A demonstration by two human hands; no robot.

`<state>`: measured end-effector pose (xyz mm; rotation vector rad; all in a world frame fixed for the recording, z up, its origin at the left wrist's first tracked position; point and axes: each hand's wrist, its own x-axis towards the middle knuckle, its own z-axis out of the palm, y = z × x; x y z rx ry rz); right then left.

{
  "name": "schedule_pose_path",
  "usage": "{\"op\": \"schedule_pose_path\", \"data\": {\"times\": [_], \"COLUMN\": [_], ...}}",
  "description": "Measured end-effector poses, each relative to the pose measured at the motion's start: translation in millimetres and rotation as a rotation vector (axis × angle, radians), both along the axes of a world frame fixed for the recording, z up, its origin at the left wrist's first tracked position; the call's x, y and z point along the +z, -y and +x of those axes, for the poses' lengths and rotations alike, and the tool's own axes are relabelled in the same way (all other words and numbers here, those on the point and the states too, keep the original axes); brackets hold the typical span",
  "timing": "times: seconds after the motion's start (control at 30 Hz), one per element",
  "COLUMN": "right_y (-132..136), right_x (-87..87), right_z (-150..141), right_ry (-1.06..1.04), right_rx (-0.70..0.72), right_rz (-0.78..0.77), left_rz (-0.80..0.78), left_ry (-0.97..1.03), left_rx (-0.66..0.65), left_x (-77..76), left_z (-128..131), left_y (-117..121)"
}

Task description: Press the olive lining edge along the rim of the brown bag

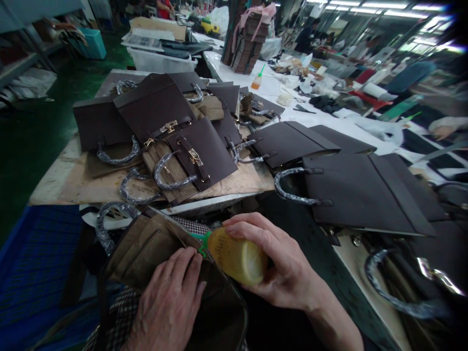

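On its side in my right hand (281,263) is a squeeze bottle (237,256) of yellowish liquid, with fingers and thumb wrapped around it. Its green cap and nozzle (204,241) point left, against the edge of an opened handbag (146,248) with brown lining. My left hand (170,297) holds this bag at the same edge, fingers close together just below the nozzle. The nozzle's tip is partly hidden by the bag. A plastic-wrapped handle (109,224) sticks up at the bag's far left. Checked cloth (124,312) shows beneath the bag.
Several dark brown handbags (215,151) with wrapped handles and gold clasps lie piled on the worktable (62,180) ahead. More bags (358,190) lie at right. A blue crate (40,273) stands low at left. Another glue bottle (257,80) stands on the white table behind.
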<state>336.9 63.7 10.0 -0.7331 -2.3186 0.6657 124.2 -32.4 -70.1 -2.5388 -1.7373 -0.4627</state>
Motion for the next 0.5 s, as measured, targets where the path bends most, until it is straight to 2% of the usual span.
{"op": "schedule_pose_path", "data": {"times": [0.5], "right_y": [2.7], "right_x": [6.5], "right_z": [7.8], "right_ry": [0.024], "right_rx": [-0.007], "right_rz": [-0.017], "left_rz": [-0.002], "left_ry": [0.006], "left_rx": [-0.009], "left_x": [-2.4], "left_z": [1.5], "left_y": [-0.5]}}
